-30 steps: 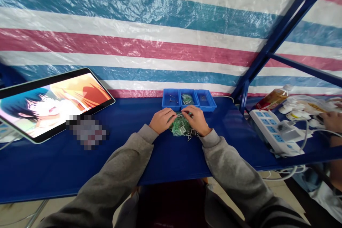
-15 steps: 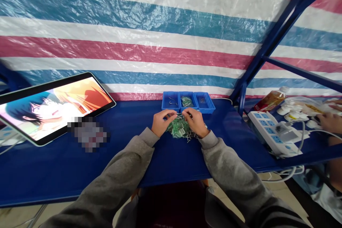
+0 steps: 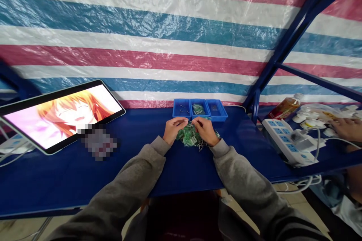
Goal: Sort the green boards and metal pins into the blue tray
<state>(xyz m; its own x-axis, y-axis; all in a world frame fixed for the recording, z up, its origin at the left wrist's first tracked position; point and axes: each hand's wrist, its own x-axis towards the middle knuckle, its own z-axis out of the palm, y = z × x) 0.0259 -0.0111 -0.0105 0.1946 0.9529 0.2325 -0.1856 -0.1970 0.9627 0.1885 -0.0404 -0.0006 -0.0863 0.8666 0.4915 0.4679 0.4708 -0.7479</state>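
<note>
A thin metallic piece [image 3: 188, 121] spans the gap between my two hands, just in front of the blue bins. My left hand [image 3: 173, 128] pinches its left end, while the fingers of my right hand [image 3: 206, 129] are closed at its right end. Beneath and between the hands lies a pile of small green packets and dark metal pieces [image 3: 190, 137]. Behind are three joined blue bins: the left one [image 3: 181, 108] holds a few thin metal pieces, the middle one [image 3: 198, 109] green packets, and the right one [image 3: 216, 110] small items too tiny to make out.
A tablet [image 3: 76, 115] showing a cartoon leans at the left, with a blurred item [image 3: 100, 143] beside it. On the right are a white power strip [image 3: 288, 141], a bottle [image 3: 285, 106], white objects and another person's hand [image 3: 346, 128]. Blue frame bars rise behind.
The tablet's picture has changed. My hands have shifted slightly, with the thin piece still between them. The other person's hand at the right has moved a little left.
</note>
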